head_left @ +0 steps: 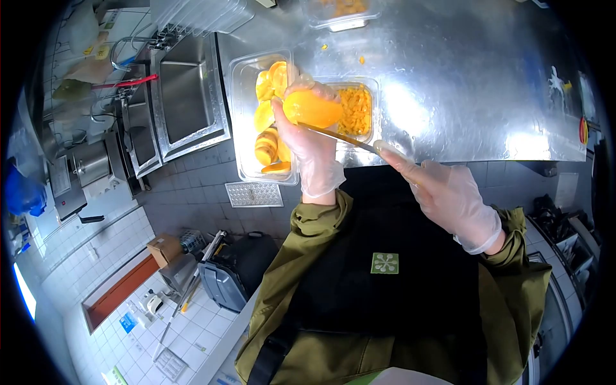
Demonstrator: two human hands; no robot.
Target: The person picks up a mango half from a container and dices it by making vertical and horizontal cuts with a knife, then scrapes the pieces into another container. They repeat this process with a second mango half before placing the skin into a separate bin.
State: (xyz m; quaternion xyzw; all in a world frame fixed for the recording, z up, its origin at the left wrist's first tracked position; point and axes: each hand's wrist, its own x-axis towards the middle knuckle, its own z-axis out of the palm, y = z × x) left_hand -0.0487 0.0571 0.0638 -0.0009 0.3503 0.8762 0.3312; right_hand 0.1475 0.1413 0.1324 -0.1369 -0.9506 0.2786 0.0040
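A peeled orange mango (314, 108) rests in my gloved left hand (307, 138), whose fingers wrap round it from both sides. My gloved right hand (443, 192) grips a knife (340, 136), with its blade against the lower side of the mango. Beneath and to the left of the mango is a clear tub (241, 128) holding several orange pieces (264, 115). To the right, a smaller clear container (376, 109) holds small orange cubes (355, 110), partly hidden by the mango.
The containers stand on a steel table (449, 77). Another container with orange pieces (343, 8) is at the top edge. Stacked clear tubs (205, 13) stand near the sink (186, 96) on the left. Small orange scraps (362, 59) lie on the steel.
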